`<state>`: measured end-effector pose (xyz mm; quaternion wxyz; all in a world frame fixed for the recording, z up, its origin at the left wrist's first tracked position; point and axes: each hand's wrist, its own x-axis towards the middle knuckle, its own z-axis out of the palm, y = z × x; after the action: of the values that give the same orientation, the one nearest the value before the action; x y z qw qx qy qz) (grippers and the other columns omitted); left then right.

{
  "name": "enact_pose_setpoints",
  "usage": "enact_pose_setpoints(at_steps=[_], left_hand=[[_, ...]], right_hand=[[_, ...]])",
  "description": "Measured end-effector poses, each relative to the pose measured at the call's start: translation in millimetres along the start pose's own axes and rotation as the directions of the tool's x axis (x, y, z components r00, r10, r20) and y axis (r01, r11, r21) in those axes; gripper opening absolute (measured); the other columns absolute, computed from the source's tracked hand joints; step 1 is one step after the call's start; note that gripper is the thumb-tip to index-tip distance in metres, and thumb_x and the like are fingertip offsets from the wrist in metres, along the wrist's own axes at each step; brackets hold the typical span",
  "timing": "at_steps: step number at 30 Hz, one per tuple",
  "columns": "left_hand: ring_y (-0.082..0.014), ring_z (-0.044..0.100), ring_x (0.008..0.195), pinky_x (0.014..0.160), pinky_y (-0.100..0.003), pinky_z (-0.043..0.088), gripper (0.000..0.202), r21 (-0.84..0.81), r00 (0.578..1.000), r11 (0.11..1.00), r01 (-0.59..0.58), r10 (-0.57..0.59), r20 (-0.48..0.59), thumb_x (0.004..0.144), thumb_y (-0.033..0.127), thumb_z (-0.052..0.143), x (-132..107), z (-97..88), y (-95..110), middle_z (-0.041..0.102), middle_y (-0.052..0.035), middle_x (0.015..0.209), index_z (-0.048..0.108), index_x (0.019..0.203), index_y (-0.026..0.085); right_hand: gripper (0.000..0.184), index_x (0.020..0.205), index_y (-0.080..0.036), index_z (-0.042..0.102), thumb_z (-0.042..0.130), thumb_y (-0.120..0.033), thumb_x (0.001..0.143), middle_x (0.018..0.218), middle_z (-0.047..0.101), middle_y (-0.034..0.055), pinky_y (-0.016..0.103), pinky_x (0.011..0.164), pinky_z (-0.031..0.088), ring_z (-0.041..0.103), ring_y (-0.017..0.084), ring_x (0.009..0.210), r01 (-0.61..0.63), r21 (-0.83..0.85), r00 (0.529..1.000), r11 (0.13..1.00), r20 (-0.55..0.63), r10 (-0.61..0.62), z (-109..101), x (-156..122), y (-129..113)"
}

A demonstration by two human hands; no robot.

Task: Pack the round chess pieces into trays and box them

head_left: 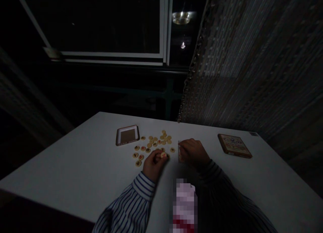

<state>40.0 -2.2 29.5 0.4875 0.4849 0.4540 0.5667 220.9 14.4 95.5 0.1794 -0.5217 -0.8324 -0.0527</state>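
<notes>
Between the thumb and fingers of my left hand [152, 165] is a round xiangqi piece [163, 155] with a red character, its face tilted up toward me. Many more wooden pieces [155, 144] lie loose on the table beyond and left of that hand, some showing black or red characters, others plain. To the right, my right hand [193, 153] is closed, fingers curled down over a small pale, clear-looking box [180, 155]. The hand hides most of this box, and I cannot make out what the fingertips grip.
On the white table [83, 165] an open, shallow box part [128, 136] lies at the back left. A brown printed box lid [234, 145] lies at the right. Behind the table stand a dark window [101, 21] and a bead curtain [242, 65]. The room is dim.
</notes>
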Motion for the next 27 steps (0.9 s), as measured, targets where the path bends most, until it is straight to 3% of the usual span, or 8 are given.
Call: enact_pose_setpoints(at_steps=[11,20,27], left_hand=[[-0.0093,0.056,0.058,0.055,-0.019,0.043,0.027,-0.021,0.999,0.999,0.032,-0.031,0.039,0.058,0.027,0.068,11.1,21.6,-0.7,0.061,0.0004,0.064,0.055,0.078,0.014],[-0.0063,0.049,0.046,0.043,-0.016,0.033,0.028,-0.034,0.994,0.994,0.100,-0.099,0.051,0.056,0.027,0.068,19.0,41.2,9.5,0.057,0.0044,0.053,0.053,0.077,0.015],[-0.0079,0.054,0.051,0.048,-0.017,0.039,0.029,-0.124,0.992,0.987,0.099,-0.089,0.088,0.055,0.024,0.068,30.7,54.9,8.2,0.059,0.0041,0.055,0.052,0.078,0.016]], right_hand=[[0.026,0.098,-0.020,0.060,0.040,-0.027,0.082,0.098,0.062,0.0058,0.030,0.075,0.031,0.052,0.017,0.090,-0.051,-0.054,0.992,0.997,0.109,0.057,-10.3,-0.6,7.8],[0.029,0.102,-0.020,0.058,0.039,-0.028,0.081,0.101,0.062,0.0065,0.030,0.076,0.033,0.052,0.019,0.091,-0.056,-0.075,0.985,0.996,0.160,0.067,-16.1,-1.8,17.1],[0.029,0.102,-0.021,0.058,0.041,-0.029,0.080,0.101,0.062,0.0054,0.030,0.076,0.033,0.051,0.019,0.092,-0.082,-0.079,0.984,0.993,0.151,0.094,-16.4,-2.5,22.5]])
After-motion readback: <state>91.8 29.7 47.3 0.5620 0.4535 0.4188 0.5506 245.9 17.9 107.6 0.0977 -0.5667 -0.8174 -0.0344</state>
